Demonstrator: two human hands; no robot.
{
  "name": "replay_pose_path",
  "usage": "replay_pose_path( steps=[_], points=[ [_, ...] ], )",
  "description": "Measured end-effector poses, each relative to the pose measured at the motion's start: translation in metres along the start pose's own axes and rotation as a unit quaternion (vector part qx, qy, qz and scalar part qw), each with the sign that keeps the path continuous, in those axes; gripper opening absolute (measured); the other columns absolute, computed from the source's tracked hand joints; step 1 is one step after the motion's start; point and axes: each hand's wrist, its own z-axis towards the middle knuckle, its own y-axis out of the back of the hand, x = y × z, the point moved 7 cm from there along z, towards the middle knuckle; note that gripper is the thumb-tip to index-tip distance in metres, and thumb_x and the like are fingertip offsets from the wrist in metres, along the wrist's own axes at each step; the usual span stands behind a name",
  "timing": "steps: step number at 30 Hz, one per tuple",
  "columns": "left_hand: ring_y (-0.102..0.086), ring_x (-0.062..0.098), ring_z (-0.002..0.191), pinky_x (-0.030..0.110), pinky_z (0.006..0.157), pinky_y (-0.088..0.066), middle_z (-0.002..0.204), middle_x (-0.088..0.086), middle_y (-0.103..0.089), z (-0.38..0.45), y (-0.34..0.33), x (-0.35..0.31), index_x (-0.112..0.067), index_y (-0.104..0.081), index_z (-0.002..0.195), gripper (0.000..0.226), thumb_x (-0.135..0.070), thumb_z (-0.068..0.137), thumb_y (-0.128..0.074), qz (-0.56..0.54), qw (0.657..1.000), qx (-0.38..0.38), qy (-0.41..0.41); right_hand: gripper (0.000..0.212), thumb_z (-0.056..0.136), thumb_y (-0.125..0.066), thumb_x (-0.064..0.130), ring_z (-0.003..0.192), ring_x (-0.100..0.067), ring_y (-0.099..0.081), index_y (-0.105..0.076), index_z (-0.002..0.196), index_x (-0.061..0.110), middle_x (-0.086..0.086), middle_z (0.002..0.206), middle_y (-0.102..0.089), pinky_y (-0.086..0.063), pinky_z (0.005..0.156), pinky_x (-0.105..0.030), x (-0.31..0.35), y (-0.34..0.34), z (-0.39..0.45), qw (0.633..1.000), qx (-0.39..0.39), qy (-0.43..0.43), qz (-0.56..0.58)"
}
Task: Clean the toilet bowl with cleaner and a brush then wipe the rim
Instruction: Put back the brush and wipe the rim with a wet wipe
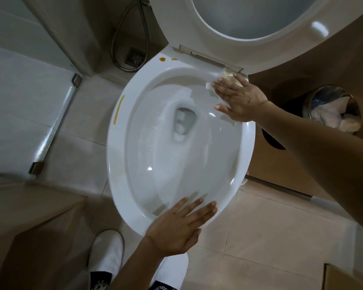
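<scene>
The white toilet bowl's rim [113,143] fills the middle of the view, with its seat and lid [176,24] raised at the top. Orange-brown stains mark the rim: a long streak [119,109] on the left and two spots [162,59] near the hinge. My right hand [241,101] lies flat on the far right rim, pressing a white tissue [210,85] that shows past the fingertips. My left hand [176,227] rests flat, fingers spread, on the near rim with nothing in it. No brush or cleaner bottle is in view.
A metal bin [333,109] with white waste stands to the right of the toilet. A floor drain [135,56] and a shower hose [122,28] lie at the back left. A glass door [19,101] is on the left. My white shoes [106,252] stand before the bowl.
</scene>
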Motion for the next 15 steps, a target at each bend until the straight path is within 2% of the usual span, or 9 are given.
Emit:
replay_pose_path(
  steps=[3,7,11,15],
  points=[
    [-0.025,0.018,0.143,0.043,0.112,-0.029,0.159,-0.004,-0.013,0.001,-0.001,0.0,-0.02,-0.016,0.152,0.064,-0.035,0.094,-0.038,0.002,1.0,0.004,-0.001,0.091,0.082,0.019,0.061,0.147,-0.011,0.011,-0.01,0.153,0.013,0.001,0.161,0.001,0.008,0.119,-0.037,0.003,-0.006,-0.019,1.0,0.008,-0.004,0.03],
    [-0.026,0.018,0.142,0.043,0.111,-0.031,0.158,-0.004,-0.016,0.002,0.0,-0.001,-0.02,-0.02,0.151,0.064,-0.034,0.092,-0.038,-0.005,1.0,0.005,-0.002,0.081,0.09,0.006,0.053,0.148,-0.013,0.003,-0.026,0.151,0.011,-0.001,0.161,-0.01,0.004,0.119,-0.034,0.012,-0.018,-0.054,0.997,0.005,-0.017,0.077],
    [-0.026,0.017,0.142,0.044,0.111,-0.032,0.158,-0.005,-0.018,0.001,0.0,-0.001,-0.02,-0.021,0.151,0.063,-0.032,0.092,-0.039,-0.013,1.0,0.009,-0.001,0.073,0.093,-0.006,0.045,0.147,-0.02,-0.018,-0.048,0.139,0.009,-0.007,0.153,-0.036,-0.008,0.119,-0.038,0.03,-0.02,-0.086,0.991,-0.011,-0.011,0.131],
    [-0.022,0.017,0.144,0.044,0.112,-0.031,0.158,-0.004,-0.018,0.001,0.0,-0.001,-0.02,-0.021,0.151,0.061,-0.033,0.093,-0.037,-0.009,1.0,0.009,-0.003,0.069,0.095,-0.01,0.048,0.146,-0.022,-0.022,-0.052,0.135,0.012,-0.006,0.148,-0.043,-0.008,0.119,-0.043,0.04,-0.025,-0.104,0.989,0.005,0.023,0.146]
  ],
)
